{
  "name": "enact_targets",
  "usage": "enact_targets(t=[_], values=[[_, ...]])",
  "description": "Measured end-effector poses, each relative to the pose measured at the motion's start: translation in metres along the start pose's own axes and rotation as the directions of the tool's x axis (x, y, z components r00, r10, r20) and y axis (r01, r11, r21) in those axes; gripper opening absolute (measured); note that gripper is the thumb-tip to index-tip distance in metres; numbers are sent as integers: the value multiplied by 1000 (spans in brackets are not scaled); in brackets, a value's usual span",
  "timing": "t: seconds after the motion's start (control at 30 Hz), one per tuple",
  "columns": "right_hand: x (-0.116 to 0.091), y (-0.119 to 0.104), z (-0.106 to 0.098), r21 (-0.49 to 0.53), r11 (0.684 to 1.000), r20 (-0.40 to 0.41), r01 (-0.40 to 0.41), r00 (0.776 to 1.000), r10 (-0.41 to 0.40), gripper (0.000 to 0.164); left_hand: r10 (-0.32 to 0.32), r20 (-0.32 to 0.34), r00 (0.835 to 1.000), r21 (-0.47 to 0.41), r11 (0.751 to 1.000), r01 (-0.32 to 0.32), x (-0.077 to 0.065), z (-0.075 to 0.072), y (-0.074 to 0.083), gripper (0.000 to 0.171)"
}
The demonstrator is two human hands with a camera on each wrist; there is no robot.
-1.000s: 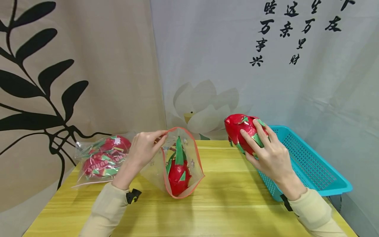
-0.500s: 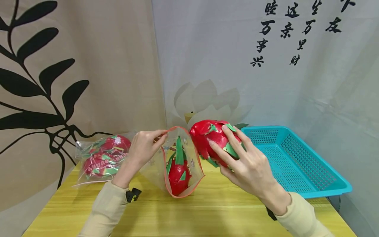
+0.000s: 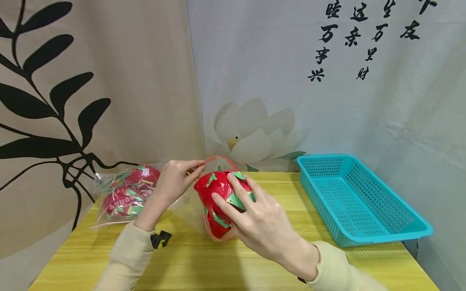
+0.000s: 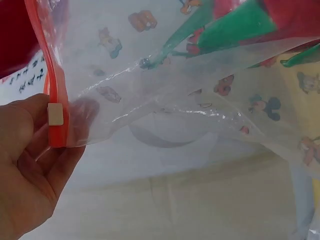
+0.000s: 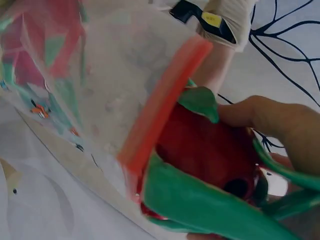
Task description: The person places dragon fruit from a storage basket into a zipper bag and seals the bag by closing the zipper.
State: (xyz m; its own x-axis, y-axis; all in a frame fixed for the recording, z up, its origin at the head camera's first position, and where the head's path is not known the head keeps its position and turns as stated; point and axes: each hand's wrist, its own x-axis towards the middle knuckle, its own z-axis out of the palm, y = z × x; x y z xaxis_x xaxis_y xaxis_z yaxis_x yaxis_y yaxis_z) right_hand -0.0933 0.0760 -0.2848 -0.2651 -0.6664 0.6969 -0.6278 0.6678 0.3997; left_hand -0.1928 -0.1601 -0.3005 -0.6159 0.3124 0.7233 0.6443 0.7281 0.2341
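My left hand pinches the upper edge of a clear zip bag with an orange rim and printed cartoon figures. A pale slider sits on that rim beside the thumb in the left wrist view. My right hand grips a glossy red dragon fruit with green scales, fingers spread over its side. The fruit is at the bag's mouth, its front end within the orange rim in the right wrist view. Another dragon fruit lies inside the bag, mostly hidden in the head view.
A filled clear bag with red and green dragon fruits lies at the left on the wooden table. On the right stands a turquoise perforated basket with nothing in it. A printed curtain hangs behind the table.
My right hand has carried the dragon fruit leftward from beside the basket to the bag's mouth, covering the fruit inside. The left hand stays at the rim, almost still.
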Motion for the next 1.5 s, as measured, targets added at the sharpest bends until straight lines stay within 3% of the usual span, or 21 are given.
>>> enact_targets(t=[0.27,0.47,0.63,0.87,1.17,1.5], values=[[0,-3,17,-79,996,94,-32,995,39,68,25,28,999,-25,999,-24,-2,-7,-4,17],[4,1,23,-77,995,140,-67,987,77,71,49,42,998,-33,998,-48,-1,-9,-2,16],[9,0,34,-67,998,164,-1,986,12,62,48,32,998,-22,999,-47,0,-7,2,17],[11,2,51,-51,993,176,106,980,-96,64,19,19,1000,-26,999,-18,-3,-7,-1,18],[6,7,71,-42,984,136,172,977,-165,53,47,-14,999,-42,998,-48,-5,-6,-3,16],[14,11,85,-18,979,113,205,973,-202,56,61,-70,996,-27,998,-63,-5,-2,-3,14]])
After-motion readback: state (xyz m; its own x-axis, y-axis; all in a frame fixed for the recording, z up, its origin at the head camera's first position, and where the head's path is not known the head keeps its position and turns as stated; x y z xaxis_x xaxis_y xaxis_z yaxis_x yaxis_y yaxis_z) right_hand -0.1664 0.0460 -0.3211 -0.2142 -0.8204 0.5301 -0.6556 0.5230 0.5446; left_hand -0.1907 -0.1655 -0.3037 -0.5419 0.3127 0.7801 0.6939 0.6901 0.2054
